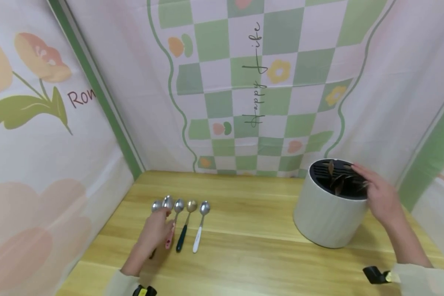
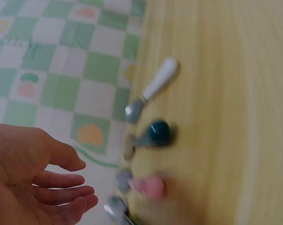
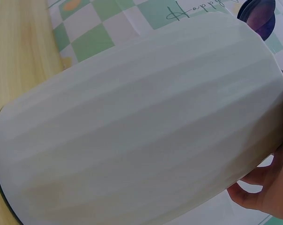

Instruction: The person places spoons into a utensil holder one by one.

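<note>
Behind your work hangs a back cloth (image 1: 244, 90) in green and white checks with scattered flowers and "Happy Life" printed sideways; a flowered side cloth (image 1: 22, 164) closes the left. Below spreads your yellowish wood-grain table (image 1: 251, 263). Toward its right end stands a pale ribbed holder (image 1: 329, 222), upright, with a black slotted top (image 1: 319, 174). Your right hand (image 1: 385, 201) rests against the right side of its rim, fingers laid out rather than curled. Your left hand (image 1: 155, 230), well apart from the holder, hangs loose over the spoons, thumb spread from relaxed fingers, holding nothing; you cannot tell whether it touches one. Five lie in a row, bowls toward the back cloth: from the right, a white-handled spoon (image 1: 198, 237), a dark-green-handled spoon (image 1: 182, 237), a pink-handled spoon (image 1: 179, 205), then the fourth spoon (image 1: 167, 201) and leftmost spoon (image 1: 156, 205), both partly hidden by that hand. Small dark pieces (image 1: 338, 187), unclear in kind, poke from the slots.
</note>
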The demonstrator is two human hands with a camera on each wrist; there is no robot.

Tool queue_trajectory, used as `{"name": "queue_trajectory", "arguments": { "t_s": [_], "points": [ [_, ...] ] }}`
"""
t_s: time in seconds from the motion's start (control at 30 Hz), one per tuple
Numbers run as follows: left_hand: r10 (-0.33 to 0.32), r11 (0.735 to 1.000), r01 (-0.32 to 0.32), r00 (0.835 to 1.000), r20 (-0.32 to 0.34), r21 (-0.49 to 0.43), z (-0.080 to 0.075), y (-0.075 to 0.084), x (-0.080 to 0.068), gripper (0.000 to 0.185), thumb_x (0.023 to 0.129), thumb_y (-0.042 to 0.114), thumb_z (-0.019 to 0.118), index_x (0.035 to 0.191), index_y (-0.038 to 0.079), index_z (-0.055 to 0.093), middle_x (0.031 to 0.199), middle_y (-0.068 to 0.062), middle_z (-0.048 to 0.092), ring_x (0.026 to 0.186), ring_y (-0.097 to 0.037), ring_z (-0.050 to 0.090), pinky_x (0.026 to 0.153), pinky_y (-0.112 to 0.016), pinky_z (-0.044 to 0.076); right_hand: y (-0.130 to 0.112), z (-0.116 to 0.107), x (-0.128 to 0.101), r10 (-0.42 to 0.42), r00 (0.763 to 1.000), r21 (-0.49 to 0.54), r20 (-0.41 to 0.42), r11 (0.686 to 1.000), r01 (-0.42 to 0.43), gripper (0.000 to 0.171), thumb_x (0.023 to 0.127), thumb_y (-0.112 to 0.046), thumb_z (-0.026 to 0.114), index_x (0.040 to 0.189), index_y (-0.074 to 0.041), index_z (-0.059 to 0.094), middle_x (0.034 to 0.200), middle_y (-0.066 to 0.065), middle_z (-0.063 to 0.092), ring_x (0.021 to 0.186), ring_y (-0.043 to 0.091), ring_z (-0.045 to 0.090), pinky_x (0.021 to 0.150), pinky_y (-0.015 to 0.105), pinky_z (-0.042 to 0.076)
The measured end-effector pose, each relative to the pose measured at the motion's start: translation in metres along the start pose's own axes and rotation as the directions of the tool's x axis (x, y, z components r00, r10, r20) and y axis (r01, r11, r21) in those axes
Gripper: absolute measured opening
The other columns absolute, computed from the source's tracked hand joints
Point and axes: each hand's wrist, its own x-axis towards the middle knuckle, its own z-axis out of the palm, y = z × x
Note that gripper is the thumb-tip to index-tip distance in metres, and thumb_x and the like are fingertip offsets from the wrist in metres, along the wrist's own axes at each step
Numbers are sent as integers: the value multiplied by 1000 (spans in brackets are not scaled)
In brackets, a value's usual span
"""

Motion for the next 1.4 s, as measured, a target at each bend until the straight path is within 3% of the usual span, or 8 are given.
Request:
{"name": "queue_trajectory", "arguments": {
  "t_s": [0.13, 0.2, 0.33, 0.57, 0.8, 0.97, 1.13, 1.4],
  "points": [
    [33, 997, -32, 999, -10, 77, 2, -15, 1, 17, 79, -6, 64, 96, -5, 63, 80, -13, 60, 64, -18, 52, 53, -30, 47, 0, -2, -1, 0, 1000, 0, -7, 1000, 0, 53, 102, -7, 19, 151, -8, 41, 163, 2, 28, 151, 14, 16, 126, 29, 7],
    [56, 990, -53, 998, -16, 132, 2, -19, 0, 10, 78, -7, 66, 84, -2, 60, 71, -8, 53, 62, -19, 49, 54, -32, 46, -1, -3, -2, 0, 1000, 7, -3, 1000, 0, 54, 102, -7, 19, 151, -8, 40, 162, 7, 29, 152, 17, 16, 126, 31, 7],
    [66, 975, -65, 998, 2, 212, 3, -25, 1, 15, 77, -6, 68, 73, 1, 55, 69, -9, 55, 62, -20, 52, 55, -35, 50, -2, -4, -2, -2, 1000, 7, 0, 1000, 2, 54, 102, -7, 19, 151, -9, 41, 162, 8, 29, 150, 11, 16, 125, 27, 8],
    [-10, 973, -5, 998, 63, 233, 8, -34, 8, 13, 79, -8, 61, 71, 1, 57, 65, -9, 57, 56, -20, 53, 47, -30, 46, -1, -3, -1, 15, 1000, 18, 14, 1000, -16, 55, 102, -6, 18, 153, -9, 38, 162, 14, 28, 151, 42, 18, 125, 56, 10],
    [-58, 969, 37, 995, 83, 243, 9, -35, 12, 19, 78, -8, 60, 65, 5, 54, 62, -8, 56, 54, -19, 52, 45, -28, 45, -2, -3, -1, 20, 1000, 16, 24, 1000, -21, 55, 102, -7, 18, 153, -10, 38, 162, 15, 27, 151, 41, 17, 125, 58, 10],
    [-43, 973, 21, 995, 92, 229, 8, -36, 15, 22, 73, -7, 62, 62, 8, 50, 59, -6, 52, 52, -18, 49, 45, -27, 42, -3, -4, -1, 18, 1000, 17, 24, 1000, -18, 55, 102, -7, 17, 152, -8, 38, 162, 17, 28, 149, 47, 18, 120, 65, 13],
    [-92, 984, 73, 989, 114, 163, 5, -32, 15, 20, 76, -4, 64, 64, 7, 51, 60, -5, 53, 51, -17, 49, 43, -24, 42, -3, -4, -2, 11, 1000, 13, 19, 1000, -11, 55, 102, -7, 18, 152, -8, 39, 162, 17, 28, 149, 47, 19, 120, 66, 14],
    [-141, 990, 141, 984, 110, 3, -4, -17, 14, 11, 84, 0, 64, 86, 1, 53, 66, -6, 54, 51, -15, 49, 41, -22, 42, -2, -4, 0, 7, 1000, 23, 28, 1000, -8, 55, 102, -6, 18, 153, -8, 38, 162, 17, 27, 148, 51, 19, 116, 71, 15]
  ]
}}
